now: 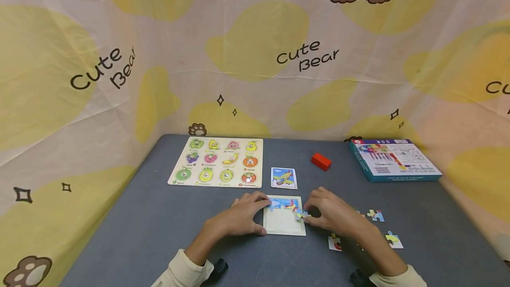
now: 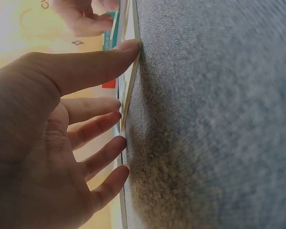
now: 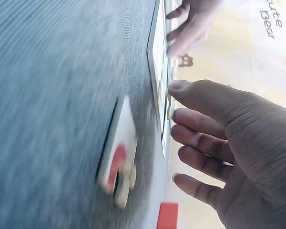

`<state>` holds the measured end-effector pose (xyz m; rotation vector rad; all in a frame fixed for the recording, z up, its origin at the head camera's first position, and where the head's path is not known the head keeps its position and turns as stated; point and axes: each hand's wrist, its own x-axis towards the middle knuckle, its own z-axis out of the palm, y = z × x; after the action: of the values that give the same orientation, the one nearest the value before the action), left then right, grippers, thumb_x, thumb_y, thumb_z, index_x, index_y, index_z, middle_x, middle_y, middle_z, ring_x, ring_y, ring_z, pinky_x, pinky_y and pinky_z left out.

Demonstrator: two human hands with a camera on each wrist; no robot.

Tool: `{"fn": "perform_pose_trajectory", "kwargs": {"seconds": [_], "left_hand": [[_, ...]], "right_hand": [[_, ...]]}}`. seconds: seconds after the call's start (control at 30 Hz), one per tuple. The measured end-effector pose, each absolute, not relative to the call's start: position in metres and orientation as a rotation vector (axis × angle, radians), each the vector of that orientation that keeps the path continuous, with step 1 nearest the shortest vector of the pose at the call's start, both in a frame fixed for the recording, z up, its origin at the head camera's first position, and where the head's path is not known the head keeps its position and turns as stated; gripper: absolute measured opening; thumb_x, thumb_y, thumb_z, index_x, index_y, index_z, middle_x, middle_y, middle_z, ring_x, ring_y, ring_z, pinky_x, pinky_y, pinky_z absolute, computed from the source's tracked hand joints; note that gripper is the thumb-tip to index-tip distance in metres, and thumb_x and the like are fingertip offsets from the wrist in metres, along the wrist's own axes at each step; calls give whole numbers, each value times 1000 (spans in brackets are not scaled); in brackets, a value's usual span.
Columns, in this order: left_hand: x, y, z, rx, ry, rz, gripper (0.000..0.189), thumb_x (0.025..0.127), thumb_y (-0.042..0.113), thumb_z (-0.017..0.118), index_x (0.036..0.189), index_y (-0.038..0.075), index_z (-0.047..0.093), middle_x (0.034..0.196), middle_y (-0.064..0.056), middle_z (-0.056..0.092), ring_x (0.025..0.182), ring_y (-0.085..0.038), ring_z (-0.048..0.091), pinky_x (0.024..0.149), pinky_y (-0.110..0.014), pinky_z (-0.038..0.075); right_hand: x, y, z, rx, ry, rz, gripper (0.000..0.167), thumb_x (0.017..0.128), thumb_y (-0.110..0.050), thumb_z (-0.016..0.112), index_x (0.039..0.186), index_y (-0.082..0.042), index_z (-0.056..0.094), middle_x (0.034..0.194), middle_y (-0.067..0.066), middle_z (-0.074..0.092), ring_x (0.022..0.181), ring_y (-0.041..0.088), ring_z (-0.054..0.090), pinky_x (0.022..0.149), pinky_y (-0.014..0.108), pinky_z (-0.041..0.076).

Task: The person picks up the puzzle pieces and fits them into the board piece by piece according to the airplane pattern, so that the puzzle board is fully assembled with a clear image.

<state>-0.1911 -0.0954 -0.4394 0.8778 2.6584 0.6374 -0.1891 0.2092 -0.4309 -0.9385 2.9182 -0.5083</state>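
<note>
A shallow jigsaw tray (image 1: pixel 282 225) lies in front of me, with joined blue-sky pieces (image 1: pixel 280 203) along its far side. At its left edge my left hand (image 1: pixel 244 215) steadies it, thumb at the near corner and fingertips by the far one; the fingers look fairly straight in the left wrist view. My right hand (image 1: pixel 330 212) pinches a puzzle piece (image 1: pixel 301 215) between thumb and forefinger over the tray's right edge. Loose puzzle pieces (image 1: pixel 376 215) lie to the right, some partly hidden by the forearm; one red-marked piece (image 3: pixel 118 155) shows close in the right wrist view.
Beyond the tray lies a card with an airplane picture (image 1: pixel 283 178). A fruit board (image 1: pixel 219 163) is at the back left. A red block (image 1: pixel 321 161) and a teal-edged box (image 1: pixel 394 160) sit at the back right, before a patterned cloth (image 1: pixel 255 92).
</note>
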Motion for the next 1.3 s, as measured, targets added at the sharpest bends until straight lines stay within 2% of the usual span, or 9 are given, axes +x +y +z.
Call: {"fn": "perform_pose_trajectory", "kwargs": {"seconds": [0.37, 0.63, 0.97, 1.3], "left_hand": [[-191, -95, -439, 867, 2654, 634, 76, 89, 36, 85, 154, 14, 56, 153, 0, 50, 137, -24, 44, 101, -44, 37], [-192, -95, -439, 868, 2658, 624, 76, 89, 37, 85, 155, 15, 56, 153, 1, 50, 137, -24, 45, 100, -44, 37], [-192, -96, -440, 875, 2652, 644, 76, 89, 37, 84, 155, 14, 55, 153, 2, 50, 137, -23, 45, 100, -43, 37], [-190, -96, -438, 863, 2645, 650, 75, 89, 36, 85, 155, 14, 55, 152, 2, 50, 136, -22, 45, 100, -42, 37]], "right_hand": [[-199, 177, -437, -1010, 2901, -559, 20, 91, -31, 85, 105, -18, 80, 103, -11, 66, 100, 9, 55, 87, 36, 53], [-203, 158, -438, -1040, 2861, -603, 22, 91, -31, 85, 106, -16, 80, 103, -9, 68, 97, 9, 56, 84, 32, 53], [-203, 145, -444, -1101, 2873, -576, 22, 90, -27, 86, 106, -13, 79, 103, -5, 68, 100, 13, 62, 93, 40, 55], [-201, 140, -444, -1103, 2870, -566, 22, 91, -27, 86, 107, -13, 80, 103, -5, 67, 100, 13, 61, 95, 41, 55]]}}
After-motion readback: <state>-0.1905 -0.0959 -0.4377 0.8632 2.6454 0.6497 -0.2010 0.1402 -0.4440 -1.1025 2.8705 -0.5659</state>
